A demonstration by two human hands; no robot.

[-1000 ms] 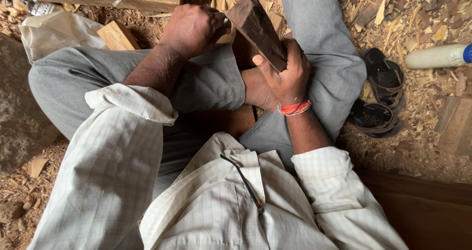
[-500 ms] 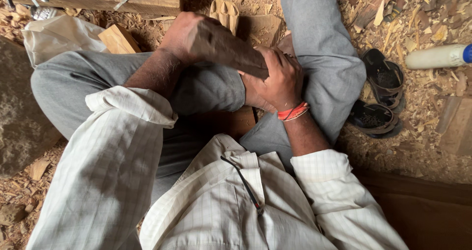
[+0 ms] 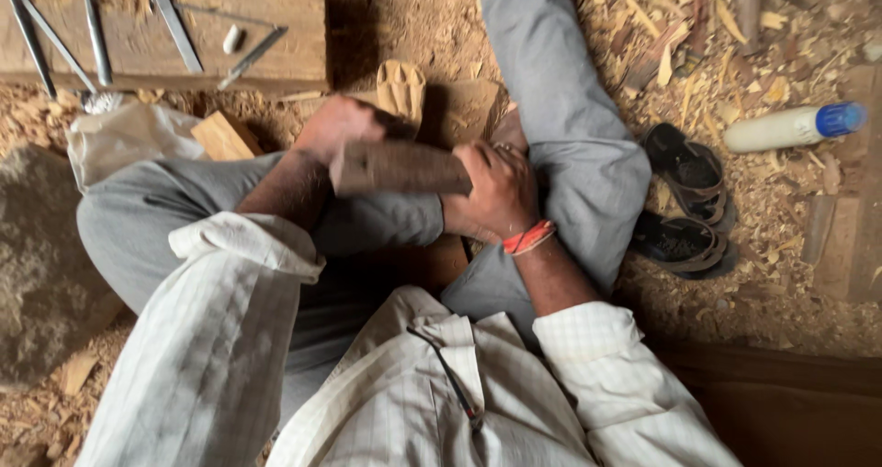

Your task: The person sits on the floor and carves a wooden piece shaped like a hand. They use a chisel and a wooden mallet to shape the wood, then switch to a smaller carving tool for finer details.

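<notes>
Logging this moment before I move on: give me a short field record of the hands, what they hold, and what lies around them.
left hand: grips the left end of the wooden block
right hand: clasps the block's right end; red band at the wrist
block pose: roughly level, across the lap
beyond the hands: carved wooden piece, upright
floor right: sandals, white bottle with blue cap
top left: metal tools on a plank

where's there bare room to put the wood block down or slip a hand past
Free: the shavings-strewn ground between the sandals and the bottle, and the plank right of the metal rods. Crowded: the lap, where the left hand and right hand grip the block between the knees.
</notes>
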